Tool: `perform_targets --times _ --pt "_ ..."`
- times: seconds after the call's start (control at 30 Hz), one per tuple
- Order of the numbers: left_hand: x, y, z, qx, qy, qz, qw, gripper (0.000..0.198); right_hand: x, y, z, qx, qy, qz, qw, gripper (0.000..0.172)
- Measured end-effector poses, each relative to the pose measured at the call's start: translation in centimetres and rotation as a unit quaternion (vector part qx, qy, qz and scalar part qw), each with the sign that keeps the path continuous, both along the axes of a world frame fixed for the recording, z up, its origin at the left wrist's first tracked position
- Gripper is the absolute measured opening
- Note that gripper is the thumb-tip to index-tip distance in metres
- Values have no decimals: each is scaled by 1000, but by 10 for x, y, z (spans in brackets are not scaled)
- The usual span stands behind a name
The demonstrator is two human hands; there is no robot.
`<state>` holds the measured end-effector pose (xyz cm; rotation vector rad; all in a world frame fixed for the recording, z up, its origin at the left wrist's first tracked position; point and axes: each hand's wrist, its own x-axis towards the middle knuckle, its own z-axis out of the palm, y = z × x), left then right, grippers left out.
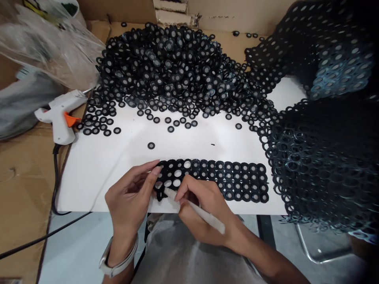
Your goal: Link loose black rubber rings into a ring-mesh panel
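On the white board lies a sheet of black rings (227,177) joined in rows, some with pale centres and some with larger bright holes. My left hand (130,193) pinches the sheet's left end between thumb and fingers. In my right hand (204,209) is a white pen-like stick (204,215), held as one holds a pen. Its tip touches or hovers at a ring near the lower left corner; which of the two I cannot tell. A single loose black ring (151,145) lies just beyond the sheet.
A big heap of loose black rings (166,59) covers the back of the white board (89,177). At left are a white glue gun (63,114) with an orange trigger, its black cord (55,177) and a plastic bag (59,47). Joined ring sheets (322,157) pile up at right.
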<state>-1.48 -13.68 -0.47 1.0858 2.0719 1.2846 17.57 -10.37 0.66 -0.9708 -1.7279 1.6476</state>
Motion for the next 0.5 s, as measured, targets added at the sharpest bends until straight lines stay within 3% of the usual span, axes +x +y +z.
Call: perform_targets --times 0.27,0.5 --pt "-1 0 0 5 3 -2 1000 14 -1 1 -1 -9 -19 15 1000 22" --pt "0 0 -1 -3 -1 7 1000 17 6 -2 7 20 2 -20 1000 26"
